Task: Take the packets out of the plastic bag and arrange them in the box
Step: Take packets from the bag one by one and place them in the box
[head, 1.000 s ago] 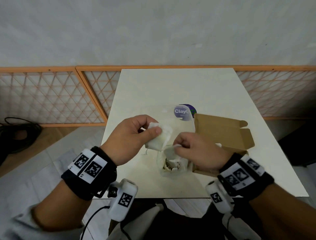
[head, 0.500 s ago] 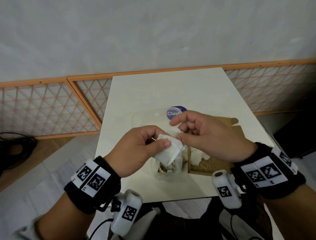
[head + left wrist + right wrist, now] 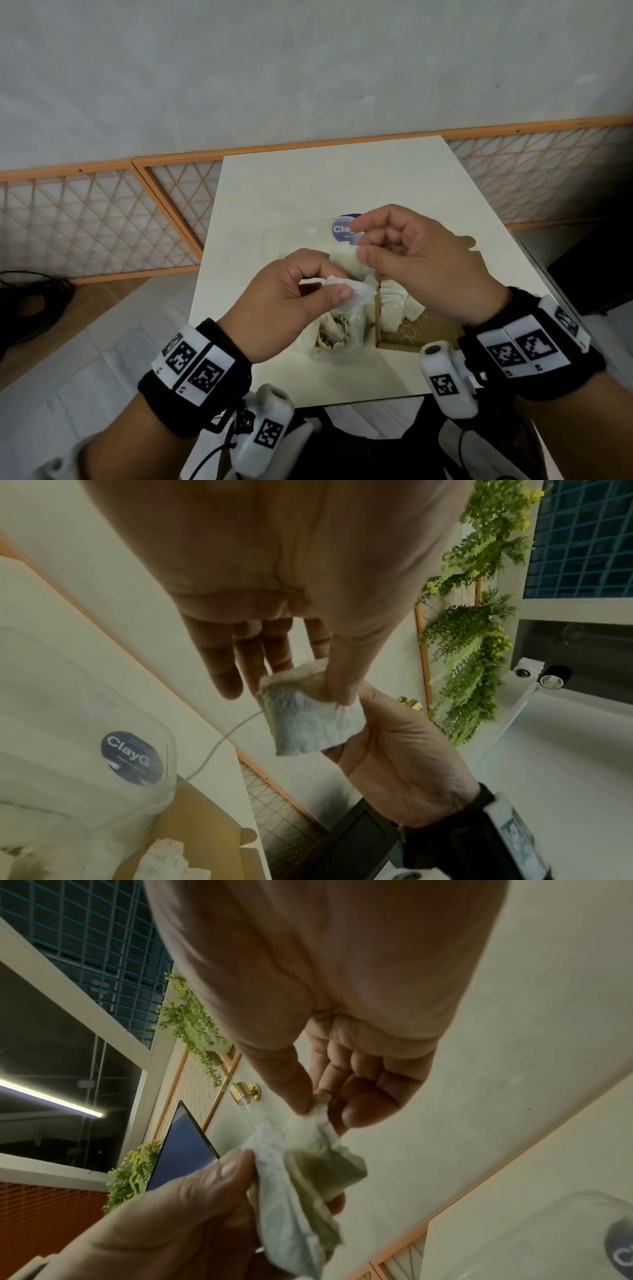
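My left hand (image 3: 334, 286) pinches a white packet (image 3: 354, 295) between thumb and fingers, above the clear plastic bag (image 3: 337, 334). My right hand (image 3: 363, 250) pinches a second packet (image 3: 347, 262) that lies against the first. In the right wrist view the right hand (image 3: 323, 1110) grips the crumpled top of the packets (image 3: 301, 1175); the left thumb (image 3: 222, 1172) presses them from below. In the left wrist view a thin string (image 3: 219, 745) trails from the packet (image 3: 308, 723). The bag holds more packets. The open cardboard box (image 3: 428, 334) beside it has several packets (image 3: 394, 305) standing inside.
The bag and box lie near the front edge of a small pale table (image 3: 308, 192). A round blue sticker (image 3: 344, 229) shows on the bag's far end. An orange lattice fence (image 3: 102, 226) runs behind the table. Black cables (image 3: 30, 301) lie on the floor at left.
My right hand has risen from the bag's mouth to meet the left hand. Both hands now work on the packets together, higher above the bag.
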Demonstrator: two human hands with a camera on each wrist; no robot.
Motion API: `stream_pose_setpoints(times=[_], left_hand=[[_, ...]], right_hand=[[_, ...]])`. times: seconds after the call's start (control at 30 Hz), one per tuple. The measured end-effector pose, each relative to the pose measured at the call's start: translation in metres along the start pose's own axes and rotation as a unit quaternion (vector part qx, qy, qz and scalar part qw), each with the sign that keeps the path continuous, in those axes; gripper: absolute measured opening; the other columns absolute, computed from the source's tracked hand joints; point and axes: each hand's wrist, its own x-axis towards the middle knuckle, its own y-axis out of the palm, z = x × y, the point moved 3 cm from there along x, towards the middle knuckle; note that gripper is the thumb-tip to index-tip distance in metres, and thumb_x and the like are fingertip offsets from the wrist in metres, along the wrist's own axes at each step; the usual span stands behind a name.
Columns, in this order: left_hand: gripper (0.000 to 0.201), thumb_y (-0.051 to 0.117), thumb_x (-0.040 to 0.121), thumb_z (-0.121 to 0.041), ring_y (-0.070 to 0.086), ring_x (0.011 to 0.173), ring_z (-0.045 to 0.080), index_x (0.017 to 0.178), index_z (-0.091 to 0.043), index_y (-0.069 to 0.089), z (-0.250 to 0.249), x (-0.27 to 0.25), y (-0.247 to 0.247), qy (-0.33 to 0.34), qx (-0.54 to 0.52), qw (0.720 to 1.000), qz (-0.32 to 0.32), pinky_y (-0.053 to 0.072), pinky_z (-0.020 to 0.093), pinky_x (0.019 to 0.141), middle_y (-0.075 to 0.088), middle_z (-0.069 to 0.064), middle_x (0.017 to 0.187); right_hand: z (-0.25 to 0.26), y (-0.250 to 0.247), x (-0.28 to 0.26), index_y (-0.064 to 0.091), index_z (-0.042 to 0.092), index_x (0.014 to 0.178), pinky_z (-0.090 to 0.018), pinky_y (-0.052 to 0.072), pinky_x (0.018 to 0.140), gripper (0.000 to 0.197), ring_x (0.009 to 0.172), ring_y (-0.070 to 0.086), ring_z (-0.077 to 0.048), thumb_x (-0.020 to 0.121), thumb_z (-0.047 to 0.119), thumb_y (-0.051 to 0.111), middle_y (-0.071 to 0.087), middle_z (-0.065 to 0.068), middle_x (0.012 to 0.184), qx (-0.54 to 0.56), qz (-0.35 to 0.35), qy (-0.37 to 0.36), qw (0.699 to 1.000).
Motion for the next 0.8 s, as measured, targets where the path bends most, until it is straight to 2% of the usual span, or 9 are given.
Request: stream_pose_setpoints(times=[0.1, 0.17, 0.33, 0.47, 0.53, 0.6, 0.67, 0.73, 0.8], left_hand=[[0.007, 0.072, 0.093, -0.006, 0.071, 0.111, 0.026, 0.099, -0.001, 0.073, -0.003, 0.004, 0.001, 0.009, -0.023, 0.999, -0.029, 0.059, 0.04, 0.095, 0.07, 0.011, 0.122], [0.009, 0.071, 0.093, -0.005, 0.073, 0.101, 0.023, 0.1, 0.002, 0.072, -0.001, 0.007, 0.0, 0.003, -0.028, 0.999, -0.04, 0.059, 0.037, 0.091, 0.074, 0.011, 0.114], [0.009, 0.074, 0.093, -0.017, 0.066, 0.09, 0.047, 0.097, -0.009, 0.075, 0.003, 0.011, 0.004, 0.001, -0.013, 0.999, -0.039, 0.055, 0.058, 0.083, 0.074, 0.023, 0.096], [0.025, 0.076, 0.091, -0.02, 0.061, 0.078, 0.039, 0.115, -0.022, 0.071, 0.005, 0.016, 0.007, 0.016, -0.037, 0.998, -0.056, 0.055, 0.05, 0.078, 0.063, 0.028, 0.089], [0.037, 0.076, 0.089, -0.02, 0.06, 0.074, 0.032, 0.123, -0.031, 0.067, 0.007, 0.019, 0.009, 0.013, -0.038, 0.997, -0.071, 0.055, 0.043, 0.073, 0.059, 0.021, 0.082], [0.032, 0.075, 0.092, -0.013, 0.064, 0.078, 0.025, 0.123, -0.021, 0.068, 0.009, 0.021, 0.012, 0.004, -0.056, 0.996, -0.074, 0.057, 0.033, 0.073, 0.066, 0.012, 0.084], [0.016, 0.071, 0.095, -0.009, 0.07, 0.08, 0.021, 0.11, -0.01, 0.071, 0.01, 0.023, 0.017, -0.001, -0.041, 0.997, -0.068, 0.058, 0.029, 0.072, 0.075, 0.008, 0.089], [0.003, 0.071, 0.096, -0.013, 0.07, 0.077, 0.02, 0.098, -0.01, 0.072, 0.012, 0.024, 0.02, 0.007, -0.014, 0.998, -0.068, 0.058, 0.031, 0.07, 0.075, 0.008, 0.087], [0.005, 0.073, 0.095, -0.016, 0.067, 0.074, 0.02, 0.093, -0.012, 0.071, 0.016, 0.026, 0.021, 0.005, -0.009, 0.997, -0.076, 0.057, 0.032, 0.068, 0.073, 0.007, 0.083]], right_hand=[[0.0, 0.004, -0.002, 0.069, 0.022, 0.118, -0.031, 0.058, 0.084, 0.025, 0.089, 0.073, -0.015, 0.096, 0.009, 0.071, 0.076, 0.002, 0.095, -0.005, 0.026, -0.005, 1.0], [-0.001, 0.006, -0.003, 0.068, 0.022, 0.118, -0.035, 0.06, 0.088, 0.026, 0.093, 0.074, -0.019, 0.096, 0.009, 0.071, 0.076, 0.0, 0.098, -0.006, 0.037, -0.009, 0.999], [-0.008, 0.003, -0.004, 0.068, 0.023, 0.12, -0.042, 0.059, 0.092, 0.026, 0.095, 0.074, -0.021, 0.095, 0.016, 0.073, 0.077, -0.002, 0.099, 0.015, 0.03, 0.008, 0.999], [-0.015, -0.003, -0.012, 0.067, 0.02, 0.124, -0.024, 0.054, 0.074, 0.04, 0.084, 0.07, -0.015, 0.09, 0.04, 0.072, 0.076, -0.002, 0.1, 0.059, 0.027, 0.042, 0.997], [-0.022, 0.001, -0.016, 0.066, 0.015, 0.126, -0.023, 0.054, 0.074, 0.042, 0.086, 0.068, -0.013, 0.091, 0.036, 0.076, 0.075, -0.001, 0.106, 0.079, 0.057, 0.057, 0.994], [-0.031, 0.006, -0.018, 0.066, 0.006, 0.122, -0.025, 0.055, 0.072, 0.037, 0.082, 0.066, -0.01, 0.091, 0.021, 0.077, 0.073, -0.003, 0.102, 0.091, 0.076, 0.07, 0.99], [-0.039, 0.009, -0.018, 0.064, -0.004, 0.116, -0.02, 0.052, 0.065, 0.028, 0.071, 0.063, -0.007, 0.093, 0.009, 0.073, 0.07, 0.0, 0.087, 0.1, 0.075, 0.083, 0.989], [-0.045, 0.009, -0.019, 0.063, -0.008, 0.109, -0.018, 0.051, 0.061, 0.021, 0.066, 0.062, -0.008, 0.095, 0.005, 0.07, 0.07, 0.003, 0.078, 0.091, 0.062, 0.085, 0.99], [-0.049, 0.005, -0.02, 0.065, -0.006, 0.102, -0.02, 0.051, 0.062, 0.015, 0.068, 0.064, -0.012, 0.095, 0.006, 0.071, 0.07, -0.002, 0.076, 0.074, 0.043, 0.089, 0.992]])
